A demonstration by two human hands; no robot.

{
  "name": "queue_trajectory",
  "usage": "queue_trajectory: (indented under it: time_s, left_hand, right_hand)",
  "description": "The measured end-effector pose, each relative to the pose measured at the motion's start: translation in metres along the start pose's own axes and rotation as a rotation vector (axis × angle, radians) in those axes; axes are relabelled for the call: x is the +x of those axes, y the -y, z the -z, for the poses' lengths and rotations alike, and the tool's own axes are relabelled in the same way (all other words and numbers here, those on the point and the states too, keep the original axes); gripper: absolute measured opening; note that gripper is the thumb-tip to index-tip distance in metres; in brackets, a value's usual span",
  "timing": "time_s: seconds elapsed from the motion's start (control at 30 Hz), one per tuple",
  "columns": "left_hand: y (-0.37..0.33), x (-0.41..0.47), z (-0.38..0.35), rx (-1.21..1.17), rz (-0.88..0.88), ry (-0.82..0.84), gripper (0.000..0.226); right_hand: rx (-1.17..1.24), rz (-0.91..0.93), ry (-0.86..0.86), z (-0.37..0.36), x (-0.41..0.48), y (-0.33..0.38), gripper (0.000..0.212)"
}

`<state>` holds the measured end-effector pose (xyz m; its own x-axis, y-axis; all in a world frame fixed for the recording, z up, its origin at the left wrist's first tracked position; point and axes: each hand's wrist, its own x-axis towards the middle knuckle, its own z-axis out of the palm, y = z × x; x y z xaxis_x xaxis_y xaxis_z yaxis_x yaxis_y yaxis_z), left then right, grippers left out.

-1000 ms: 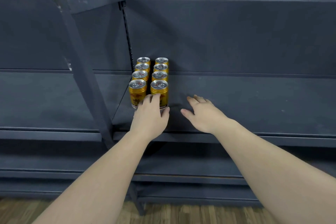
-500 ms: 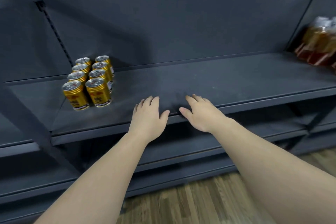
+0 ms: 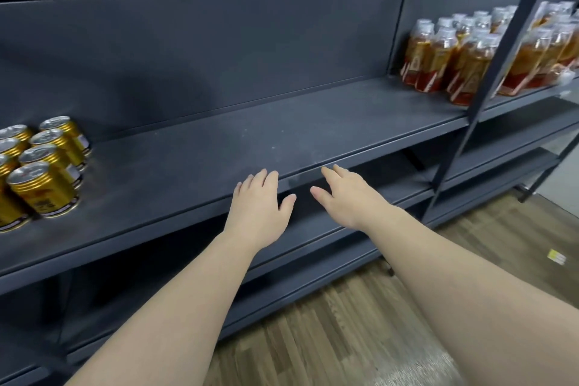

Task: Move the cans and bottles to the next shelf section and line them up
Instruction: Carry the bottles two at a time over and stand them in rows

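1. Head view, hands: the left hand (image 3: 260, 200) and right hand (image 3: 347, 197) lie at 6 o'clock from the frame's centre. They are side by side but apart, palms down, fingers straight and a little spread, holding nothing. Their tips are over the front lip of the shelf (image 3: 250, 135); I cannot tell whether they touch it.
2. Head view, cans: the cans (image 3: 40, 166) stand at 9 o'clock on that same board, well apart from the left hand. They are upright in two tight rows running back toward the rear panel, and the frame edge cuts the left row.
3. Head view, bottles: the bottles (image 3: 451, 50) stand at 2 o'clock, packed upright at the board's far right end. More stand beyond the post (image 3: 488, 72). All are well apart from the right hand.
4. Handling the cans: they are probably stiff, smooth-walled and, if full, weighty for their size. I would grip each round mid-wall, thumb opposite fingers. Neighbours look to be touching, so the front ones likely come first, and a knock could topple a row.
5. Handling the bottles: the clear plastic should give under a squeeze, and being taller they would tip more easily. Hold the body below the shoulder, not the cap.
6. Looks: the cans are gold with silver lids and a dark band at the foot, the print too small to read. The bottles are clear with amber drink, pale caps and red-orange labels, somewhat blurred.
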<state>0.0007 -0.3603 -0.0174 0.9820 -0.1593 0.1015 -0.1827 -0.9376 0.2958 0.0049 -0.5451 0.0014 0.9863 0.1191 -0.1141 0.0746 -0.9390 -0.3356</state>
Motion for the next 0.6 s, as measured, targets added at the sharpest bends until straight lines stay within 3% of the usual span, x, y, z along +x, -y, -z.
queue_trajectory:
  time_s: [0.23,0.6]
  left_hand:
    - [-0.04,0.041,-0.021,-0.002,-0.075,0.06,0.062]
    - [-0.135,0.145,-0.055,0.003,-0.339,0.1,0.063]
  right_hand:
    - [0.022,-0.062,-0.017,0.015,0.011,-0.044,0.063]
    - [0.02,-0.284,-0.103,0.061,0.044,-0.143,0.063]
